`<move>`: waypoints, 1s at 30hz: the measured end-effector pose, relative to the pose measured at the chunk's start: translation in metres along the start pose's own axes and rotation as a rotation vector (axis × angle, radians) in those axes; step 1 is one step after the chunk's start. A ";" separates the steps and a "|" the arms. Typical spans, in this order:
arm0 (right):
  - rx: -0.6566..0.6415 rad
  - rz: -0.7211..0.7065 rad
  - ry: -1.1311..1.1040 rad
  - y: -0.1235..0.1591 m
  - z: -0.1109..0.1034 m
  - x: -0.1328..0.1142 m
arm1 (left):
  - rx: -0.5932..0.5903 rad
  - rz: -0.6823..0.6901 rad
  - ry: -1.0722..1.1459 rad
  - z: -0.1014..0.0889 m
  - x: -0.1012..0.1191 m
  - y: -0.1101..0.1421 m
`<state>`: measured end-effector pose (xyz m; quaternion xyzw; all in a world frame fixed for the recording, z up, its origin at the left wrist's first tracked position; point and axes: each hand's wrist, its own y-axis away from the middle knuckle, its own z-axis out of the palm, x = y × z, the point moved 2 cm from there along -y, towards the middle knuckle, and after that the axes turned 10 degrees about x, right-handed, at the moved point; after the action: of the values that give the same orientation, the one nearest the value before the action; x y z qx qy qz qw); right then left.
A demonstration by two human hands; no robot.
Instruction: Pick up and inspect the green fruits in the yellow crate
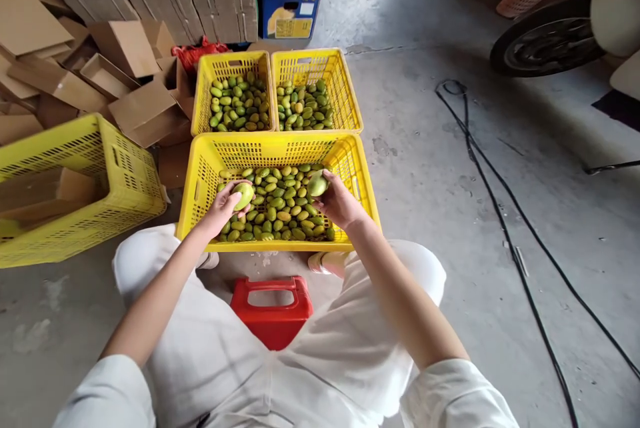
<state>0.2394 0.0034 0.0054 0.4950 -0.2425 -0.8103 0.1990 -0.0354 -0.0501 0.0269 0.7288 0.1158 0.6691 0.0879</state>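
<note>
My left hand point(224, 208) is closed around a light green mango point(243, 195), its fingers curled under the fruit. In my right hand point(341, 203) is another green mango point(317, 184), gripped between thumb and fingers. Both hands are over a large yellow plastic crate point(277, 247) standing in front of my knees. Inside it lies a layer of loose green and yellowish mangoes point(280, 205). Behind this crate two smaller yellow crates, a left one point(196, 105) and a right one point(354, 98), stand side by side, each part filled with similar fruit.
A red plastic box with a handle point(273, 328) is between my legs. At left, a yellow crate point(125, 175) holds cardboard, near piled cartons point(145, 108). Stacked cardboard point(220, 1) and a blue box point(291, 15) stand behind. A black cable point(500, 208) and a wheel point(545, 38) are at right.
</note>
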 end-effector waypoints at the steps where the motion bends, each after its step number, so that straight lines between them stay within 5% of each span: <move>1: 0.011 0.023 -0.014 -0.001 0.003 0.002 | 0.002 0.009 -0.003 0.003 0.001 -0.002; 8: -0.075 0.018 -0.035 -0.004 0.020 0.006 | 0.019 -0.026 0.092 0.017 0.008 -0.009; 17: -0.306 0.094 -0.050 0.007 0.031 0.011 | -0.033 -0.173 0.585 0.019 0.006 -0.010; 30: -0.176 0.033 -0.102 0.023 0.008 0.011 | 0.124 -0.203 0.676 -0.002 0.002 0.000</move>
<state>0.2296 -0.0196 0.0138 0.4296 -0.1885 -0.8492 0.2425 -0.0370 -0.0493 0.0292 0.4551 0.2504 0.8520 0.0661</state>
